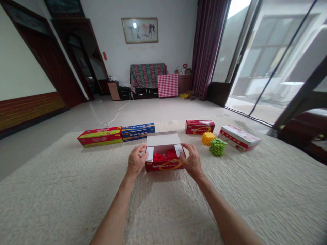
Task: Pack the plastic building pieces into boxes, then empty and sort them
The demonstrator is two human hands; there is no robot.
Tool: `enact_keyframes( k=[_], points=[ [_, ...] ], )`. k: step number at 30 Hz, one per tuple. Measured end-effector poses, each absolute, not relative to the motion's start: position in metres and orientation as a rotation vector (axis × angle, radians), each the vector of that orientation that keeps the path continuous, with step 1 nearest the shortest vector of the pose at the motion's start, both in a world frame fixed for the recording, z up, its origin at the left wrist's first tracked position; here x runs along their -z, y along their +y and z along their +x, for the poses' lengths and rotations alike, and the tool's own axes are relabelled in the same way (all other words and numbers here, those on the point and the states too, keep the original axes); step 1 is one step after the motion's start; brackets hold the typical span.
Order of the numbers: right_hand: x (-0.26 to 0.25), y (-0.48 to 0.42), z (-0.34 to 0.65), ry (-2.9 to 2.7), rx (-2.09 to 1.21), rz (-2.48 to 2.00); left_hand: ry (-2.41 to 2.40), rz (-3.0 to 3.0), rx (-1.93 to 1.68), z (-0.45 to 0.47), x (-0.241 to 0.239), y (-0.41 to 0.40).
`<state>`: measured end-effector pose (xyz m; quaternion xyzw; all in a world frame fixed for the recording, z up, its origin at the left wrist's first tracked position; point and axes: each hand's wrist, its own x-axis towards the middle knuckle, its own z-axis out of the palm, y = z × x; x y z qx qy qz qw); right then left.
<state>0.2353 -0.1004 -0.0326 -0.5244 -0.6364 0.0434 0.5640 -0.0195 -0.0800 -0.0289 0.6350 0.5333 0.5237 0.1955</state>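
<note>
A red cardboard box [165, 166] stands in front of me with its white-lined lid [163, 139] raised at the back. Inside lie bright red pieces [166, 156]; their exact shape is hard to make out. My left hand [137, 160] grips the box at its left end, thumb by the white left side flap [150, 154]. At the opposite end my right hand [192, 160] holds the box, its thumb at the right side flap [179, 149]. Both hands have their fingers bent around the ends, partly hidden.
A red and yellow-green box [100, 137] and a blue box [138, 132] stand at the back left of the cream cover [102, 190]. To the right are another red box [200, 127], a yellow toothed stack [208, 138], a green one [218, 147] and a white-red box [239, 139].
</note>
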Motion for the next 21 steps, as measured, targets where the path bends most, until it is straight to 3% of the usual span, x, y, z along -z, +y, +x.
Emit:
enact_keyframes(
  k=[9,21],
  points=[
    [0.035,-0.061,0.251,-1.287,-0.952,-1.150,1.289,1.570,-1.316,-0.025,0.033,-0.059],
    [0.035,-0.074,0.249,-1.416,-0.808,-1.026,1.254,1.507,-1.531,-0.010,0.037,-0.065]
  ],
)
